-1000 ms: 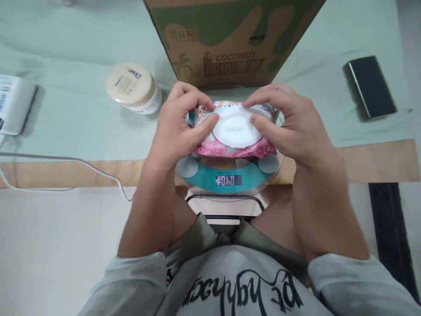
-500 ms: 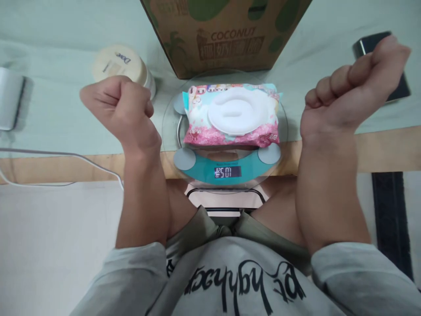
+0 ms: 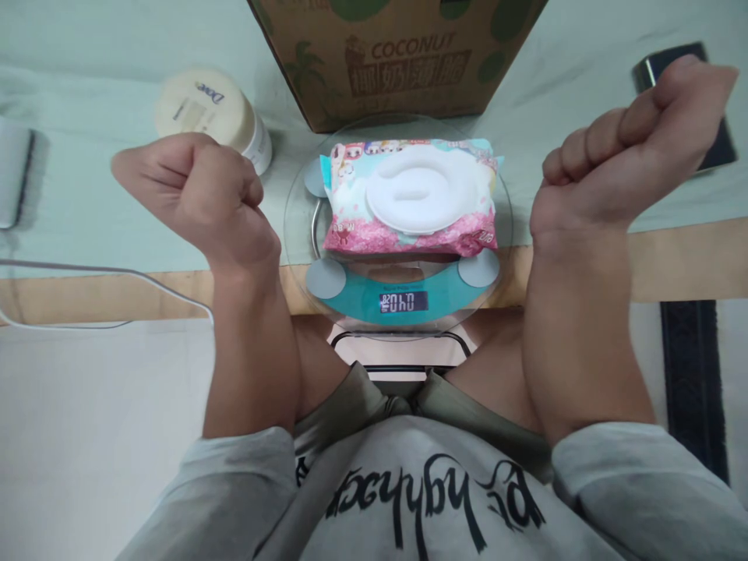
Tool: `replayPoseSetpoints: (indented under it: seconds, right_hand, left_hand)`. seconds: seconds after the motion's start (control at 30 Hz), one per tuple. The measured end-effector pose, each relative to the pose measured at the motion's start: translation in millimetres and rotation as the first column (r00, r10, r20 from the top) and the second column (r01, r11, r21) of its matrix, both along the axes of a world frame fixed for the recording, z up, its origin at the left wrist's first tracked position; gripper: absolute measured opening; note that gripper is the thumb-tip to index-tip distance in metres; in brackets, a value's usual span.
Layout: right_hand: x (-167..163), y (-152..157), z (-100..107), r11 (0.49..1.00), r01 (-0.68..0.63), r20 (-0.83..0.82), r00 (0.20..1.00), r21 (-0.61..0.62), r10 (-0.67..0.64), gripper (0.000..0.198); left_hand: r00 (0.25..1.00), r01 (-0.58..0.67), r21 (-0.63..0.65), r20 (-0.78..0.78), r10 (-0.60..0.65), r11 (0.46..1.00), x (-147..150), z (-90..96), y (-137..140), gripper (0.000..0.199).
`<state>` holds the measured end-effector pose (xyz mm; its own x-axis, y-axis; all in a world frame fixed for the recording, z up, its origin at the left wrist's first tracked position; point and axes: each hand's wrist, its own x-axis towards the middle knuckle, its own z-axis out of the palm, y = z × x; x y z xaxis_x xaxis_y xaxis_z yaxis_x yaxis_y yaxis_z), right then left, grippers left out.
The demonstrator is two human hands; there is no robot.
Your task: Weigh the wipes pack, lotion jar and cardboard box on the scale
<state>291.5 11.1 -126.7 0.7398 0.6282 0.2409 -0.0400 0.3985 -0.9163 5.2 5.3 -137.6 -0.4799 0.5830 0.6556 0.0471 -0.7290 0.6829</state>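
Observation:
A pack of wet wipes (image 3: 344, 230) with a white flip lid lies flat on a round glass scale (image 3: 365, 304), whose small display is lit. My left hand (image 3: 202, 195) is closed in a fist to the left of the scale. It hangs above the table in front of a white tub with a cream lid (image 3: 202, 101), overlapping it in view. On the other side my right hand (image 3: 625, 156) makes a fist too, covering part of a dark box (image 3: 681, 66). Neither fist touches the pack, and nothing shows in their fingers.
A cardboard carton (image 3: 403, 86) stands right behind the scale. At far left are a pale device (image 3: 15, 175) and a white cable (image 3: 117, 270) crossing the table's wooden edge (image 3: 689, 265). The scale overhangs that edge above my lap.
The digits on the scale's display have changed. My left fist has shifted slightly left, while my right fist has hardly moved. The pack stays on the scale, and the view has shifted a little.

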Motion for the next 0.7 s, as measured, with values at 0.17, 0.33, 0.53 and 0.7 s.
replayPoseSetpoints:
  seconds: [0.17,0.33,0.53,0.7]
  right_hand:
    - [-6,-30,20,0.936,-0.347,0.564,0.787,0.065,0.252,0.048]
    - [-19,-60,48,0.674,-0.496,0.753,0.059,-0.547,0.655,0.052]
    - [-37,-59,33,0.691,-0.350,0.712,0.090,-0.632,0.697,0.078]
    - [-43,-59,45,0.693,-0.383,0.701,0.144,-0.611,0.698,0.071]
  left_hand:
    - [1.000,0.001,-0.003,0.015,0.000,1.000,11,5.0,0,0.037]
    - [0.999,-0.014,0.061,0.049,0.011,0.998,5,0.3,5,0.030]
    - [0.960,-0.276,0.109,-0.016,0.279,0.955,-1,5.9,8,0.042]
    - [0.919,-0.389,-0.133,-0.124,0.374,0.912,-34,2.2,9,0.040]
